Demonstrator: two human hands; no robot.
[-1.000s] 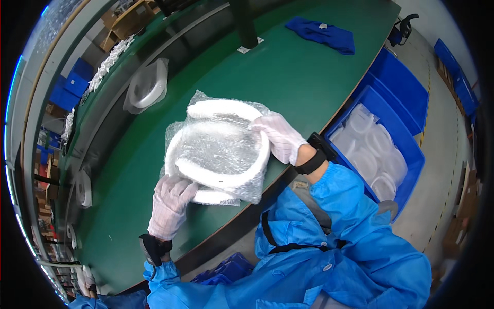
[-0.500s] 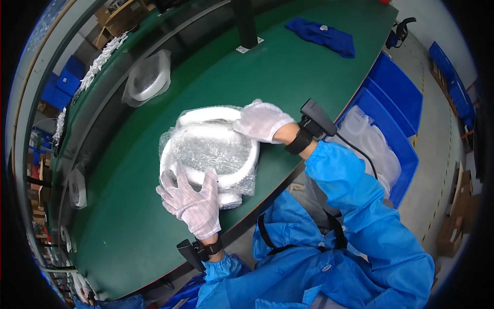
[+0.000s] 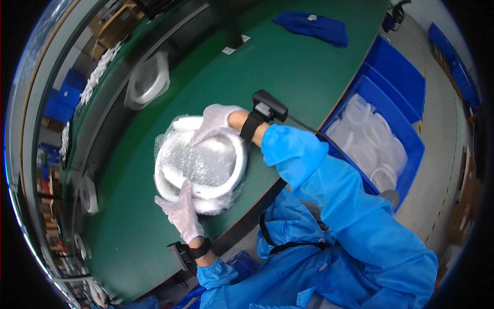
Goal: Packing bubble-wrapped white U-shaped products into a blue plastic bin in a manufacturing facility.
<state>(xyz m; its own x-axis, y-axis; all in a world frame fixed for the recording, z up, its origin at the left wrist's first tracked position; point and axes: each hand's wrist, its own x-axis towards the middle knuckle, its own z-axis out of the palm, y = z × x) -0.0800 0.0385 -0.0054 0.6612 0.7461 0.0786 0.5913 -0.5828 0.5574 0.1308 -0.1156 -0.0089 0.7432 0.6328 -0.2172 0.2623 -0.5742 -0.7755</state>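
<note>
Apparently, our spread left grip and right grip, closure unclear, are touching film-wrapped white rings on the counter. We're judging them light, stiff, slippery, best held by their rims.

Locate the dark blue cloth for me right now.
In the head view, the dark blue cloth lies on the green table near the top edge, right of centre, to the right of the dark post.
</note>
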